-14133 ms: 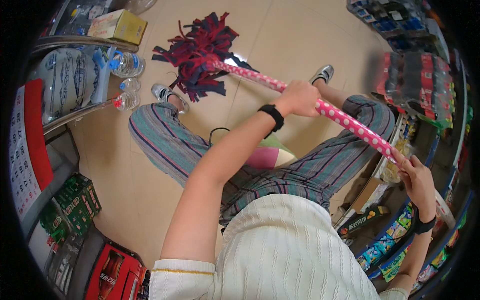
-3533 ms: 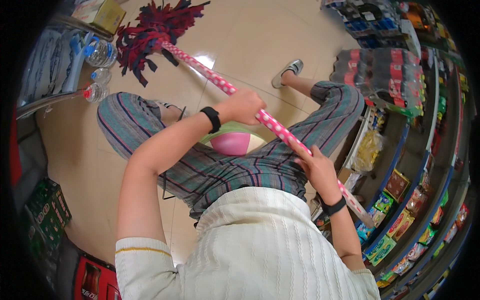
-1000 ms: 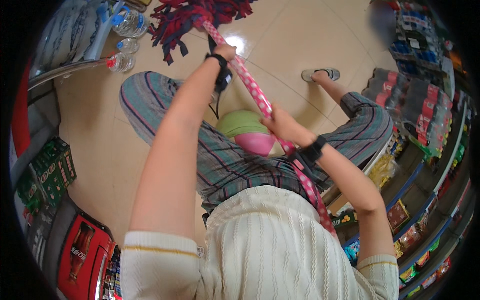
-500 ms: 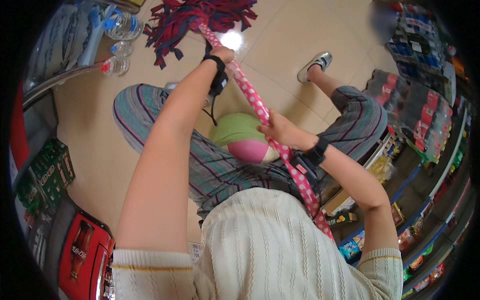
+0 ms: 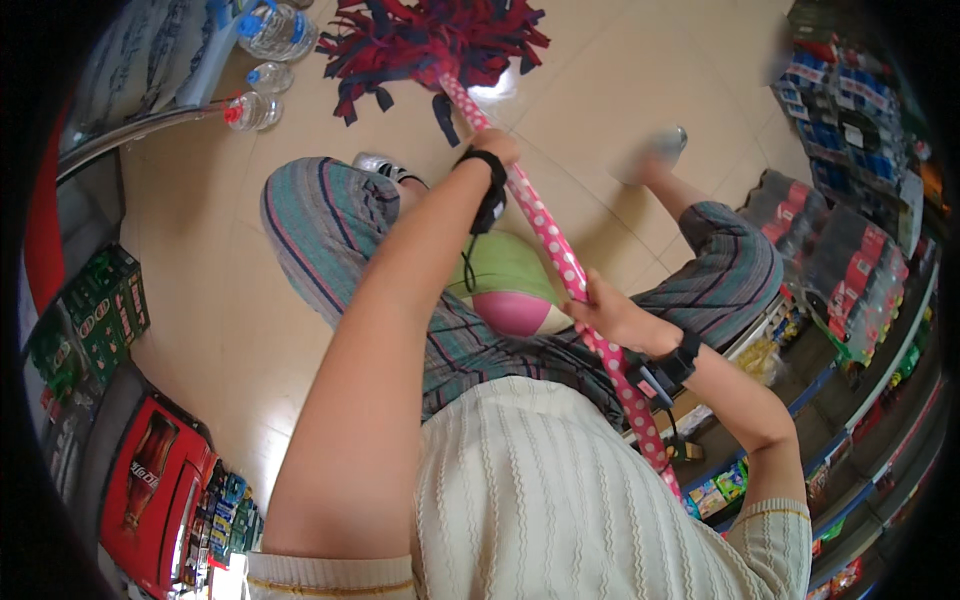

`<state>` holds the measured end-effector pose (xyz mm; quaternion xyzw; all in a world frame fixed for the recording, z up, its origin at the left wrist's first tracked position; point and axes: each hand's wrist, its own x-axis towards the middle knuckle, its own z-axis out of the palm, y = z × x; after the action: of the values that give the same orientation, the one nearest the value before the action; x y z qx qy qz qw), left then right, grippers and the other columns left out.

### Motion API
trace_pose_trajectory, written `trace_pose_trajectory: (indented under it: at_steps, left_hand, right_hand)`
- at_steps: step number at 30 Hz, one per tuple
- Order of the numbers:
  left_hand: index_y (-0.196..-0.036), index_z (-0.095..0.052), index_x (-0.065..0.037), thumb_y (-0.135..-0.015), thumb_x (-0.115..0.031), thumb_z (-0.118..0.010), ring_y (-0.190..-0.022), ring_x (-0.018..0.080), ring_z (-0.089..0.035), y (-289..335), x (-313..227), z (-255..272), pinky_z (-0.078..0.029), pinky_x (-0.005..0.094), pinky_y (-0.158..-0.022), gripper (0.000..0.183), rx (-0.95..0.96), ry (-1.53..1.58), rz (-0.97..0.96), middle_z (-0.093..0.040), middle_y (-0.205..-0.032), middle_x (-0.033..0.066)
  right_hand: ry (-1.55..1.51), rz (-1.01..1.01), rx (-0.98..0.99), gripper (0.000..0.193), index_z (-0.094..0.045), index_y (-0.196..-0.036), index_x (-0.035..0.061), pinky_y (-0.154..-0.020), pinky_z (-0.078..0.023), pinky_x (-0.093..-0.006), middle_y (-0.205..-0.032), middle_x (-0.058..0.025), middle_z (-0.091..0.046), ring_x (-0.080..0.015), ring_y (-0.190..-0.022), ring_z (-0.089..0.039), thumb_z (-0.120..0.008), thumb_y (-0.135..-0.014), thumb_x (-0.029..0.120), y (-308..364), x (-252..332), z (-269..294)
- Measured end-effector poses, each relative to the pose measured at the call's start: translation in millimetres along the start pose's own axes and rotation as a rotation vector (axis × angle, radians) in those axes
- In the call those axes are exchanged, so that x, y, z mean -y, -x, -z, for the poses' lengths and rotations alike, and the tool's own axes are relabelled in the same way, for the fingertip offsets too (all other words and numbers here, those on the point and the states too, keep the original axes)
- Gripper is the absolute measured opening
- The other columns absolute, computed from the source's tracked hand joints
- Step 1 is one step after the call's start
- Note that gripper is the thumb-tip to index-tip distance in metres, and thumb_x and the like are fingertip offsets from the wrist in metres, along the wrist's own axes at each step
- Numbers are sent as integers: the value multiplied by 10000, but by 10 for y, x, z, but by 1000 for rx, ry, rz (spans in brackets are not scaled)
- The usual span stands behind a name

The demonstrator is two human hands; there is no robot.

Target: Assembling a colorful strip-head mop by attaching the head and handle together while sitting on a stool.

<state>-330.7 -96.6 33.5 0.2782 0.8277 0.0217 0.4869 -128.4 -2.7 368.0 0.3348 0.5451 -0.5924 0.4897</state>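
Observation:
A mop with a pink, white-dotted handle slants from beside my right hip up to the far floor. Its shaggy head of dark red and navy strips lies on the tiles. My left hand is wrapped round the handle just below that head. Lower down, my right hand grips the same handle. Both wrists wear black straps with small devices. Behind the handle, between my legs, is a round stool in green, pink and cream, partly hidden by my clothes and left arm.
Clear plastic bottles stand at the upper left near a curved metal edge. A red drinks cooler and green cartons are on the left. Shelves of packaged goods and wrapped bottle packs line the right.
The mop and both hands have shifted right in the picture. The view has turned a little, showing more of the left foot. The right foot is now blurred.

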Motion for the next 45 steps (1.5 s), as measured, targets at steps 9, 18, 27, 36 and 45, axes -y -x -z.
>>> trace_pose_trajectory:
  at_steps: [9,18,27,36,45]
  left_hand:
    - [-978,-652,49,-942,-222,-468,-674,304,-720,19,871,1191,-588,435,-546,330,-128,122,52,-722,-902,206]
    - [-981,-769,-87,-826,-181,-579,-942,313,-716,837,-333,459,-544,457,-811,263,-100,-125,-153,-745,-977,133]
    - [-903,-685,-53,-875,-198,-576,-807,336,-714,-201,515,889,-566,458,-669,183,-141,-275,-469,-706,-869,178]
    - [-1051,-673,3,-957,-308,-426,-948,378,-686,-884,1610,936,-540,474,-818,408,-296,573,30,-682,-1071,253]
    - [-1186,-441,19,-990,-123,-423,-1033,343,-654,27,-495,619,-559,513,-906,242,287,1526,-254,-623,-1065,192]
  right_hand:
    - [30,252,-38,344,-394,-1025,-12,-459,-470,-315,-723,-94,-574,-156,-535,-578,-618,-984,245,-680,584,-118]
    - [38,-11,3,270,-366,-1051,40,-463,-450,-269,-710,-39,-513,-112,-519,-537,-569,-1014,213,183,-74,77]
    - [45,114,-112,364,-334,-1005,0,-430,-466,-316,-710,-109,-576,-172,-504,-591,-625,-975,218,-613,335,152]
    - [199,377,-144,370,-387,-1078,-15,-506,-502,-353,-756,-142,-610,-203,-562,-626,-645,-959,221,-694,584,38]
    - [614,320,-365,448,-394,-1329,16,-757,-488,-465,-952,-268,-615,-471,-876,-599,-583,-924,53,568,84,892]
